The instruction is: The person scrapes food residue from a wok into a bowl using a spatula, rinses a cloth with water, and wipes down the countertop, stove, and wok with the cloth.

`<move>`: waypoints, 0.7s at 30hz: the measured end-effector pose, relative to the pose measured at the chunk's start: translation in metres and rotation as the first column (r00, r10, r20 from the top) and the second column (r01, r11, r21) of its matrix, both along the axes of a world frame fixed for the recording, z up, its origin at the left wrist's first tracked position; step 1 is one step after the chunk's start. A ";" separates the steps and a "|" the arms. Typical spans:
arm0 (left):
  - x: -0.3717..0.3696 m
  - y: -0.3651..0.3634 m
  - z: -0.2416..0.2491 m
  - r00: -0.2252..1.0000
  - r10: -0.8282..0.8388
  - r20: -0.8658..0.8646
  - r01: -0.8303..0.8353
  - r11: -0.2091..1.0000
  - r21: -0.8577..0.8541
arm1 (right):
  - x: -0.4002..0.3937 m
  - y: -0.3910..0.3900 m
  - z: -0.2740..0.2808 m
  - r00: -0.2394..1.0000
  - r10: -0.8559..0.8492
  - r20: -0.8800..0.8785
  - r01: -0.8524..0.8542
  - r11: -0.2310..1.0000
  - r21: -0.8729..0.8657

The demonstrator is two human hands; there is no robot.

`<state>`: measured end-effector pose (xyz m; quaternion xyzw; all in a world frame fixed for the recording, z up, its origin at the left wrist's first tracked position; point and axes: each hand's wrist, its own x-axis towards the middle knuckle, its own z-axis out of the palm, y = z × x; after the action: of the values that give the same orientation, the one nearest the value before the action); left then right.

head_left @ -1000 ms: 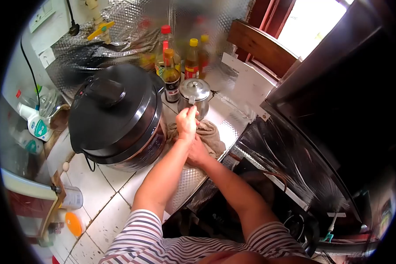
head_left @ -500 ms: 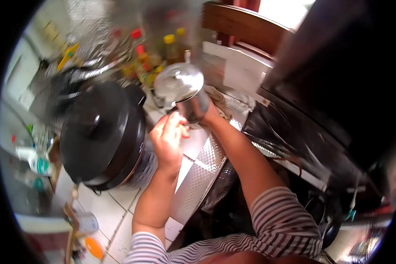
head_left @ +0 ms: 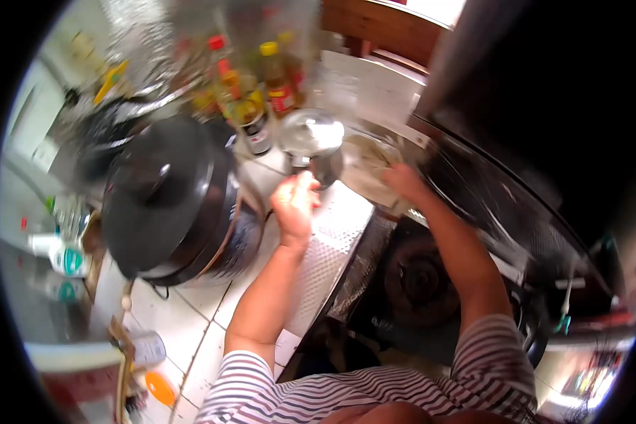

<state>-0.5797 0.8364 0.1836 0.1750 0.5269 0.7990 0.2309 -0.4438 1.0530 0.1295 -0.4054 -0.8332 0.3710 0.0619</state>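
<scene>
A shiny metal pot with a lid (head_left: 311, 134) stands at the back of the tiled counter, near the bottles. My left hand (head_left: 295, 208) is closed around its handle, on the side toward me. To the right of the pot lies a crumpled beige cloth (head_left: 367, 166). My right hand (head_left: 405, 182) reaches over the stove's back corner to this cloth, with the fingers bunched on its edge. Those fingertips are blurred and partly hidden.
A large black lidded pot (head_left: 169, 201) takes up the counter's left side. Sauce bottles (head_left: 279, 85) stand along the back wall. A black gas stove (head_left: 410, 283) is at the right, beside a foil-like sheet (head_left: 332, 247). An orange lid (head_left: 160, 389) lies at lower left.
My right hand has left the metal pot's side and moved right to the cloth. The pot now sits lower, farther right in view, with my left hand at its handle.
</scene>
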 end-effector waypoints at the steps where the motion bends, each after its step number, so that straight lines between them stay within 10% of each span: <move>1: 0.004 -0.004 0.000 0.999 -0.013 -0.036 0.013 1.000 -0.020 | 0.012 0.006 -0.001 0.929 -0.111 -0.354 -0.048 0.911 -0.409; 2: 0.010 -0.010 0.001 0.997 -0.035 -0.070 0.032 0.999 -0.043 | 0.018 0.007 -0.004 0.751 -0.352 -0.559 -0.226 0.658 -0.718; 5: 0.036 -0.024 0.011 0.991 -0.129 -0.020 0.127 0.990 -0.064 | 0.016 -0.014 0.008 0.546 -0.558 -0.624 -0.497 0.384 -0.778; 12: 0.077 -0.051 0.014 0.961 -0.275 0.028 0.276 0.959 -0.066 | 0.003 -0.089 0.031 0.466 -0.432 -0.773 -0.656 0.418 -0.629; 21: 0.076 -0.054 0.014 0.967 -0.249 0.060 0.251 0.968 -0.021 | 0.009 -0.084 -0.014 0.774 -0.431 -0.463 -0.361 0.301 -0.883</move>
<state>-0.5034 0.7820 0.1975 0.2138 0.5051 0.7606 0.3473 -0.4345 0.9692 0.1153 -0.2297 -0.3617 0.8986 0.0940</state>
